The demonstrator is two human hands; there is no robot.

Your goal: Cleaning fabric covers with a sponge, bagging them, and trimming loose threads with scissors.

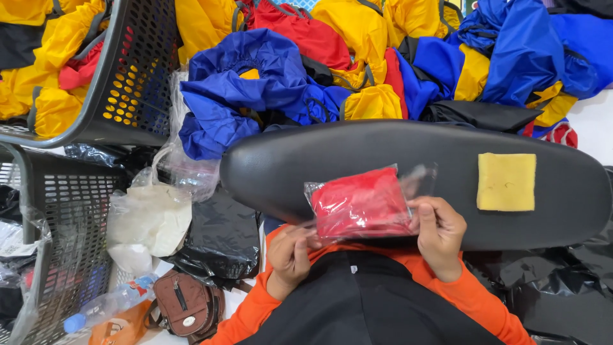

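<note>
Bagging step judged near finished: red folded item sat inside clear bag, pinched between left hand and right hand, above black board. Open bag mouth beside right fingers looked unsealed; sealing would need firm, even grip.

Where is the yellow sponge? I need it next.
In the head view, the yellow sponge lies on the black board's right part, beyond the right hand.
</note>
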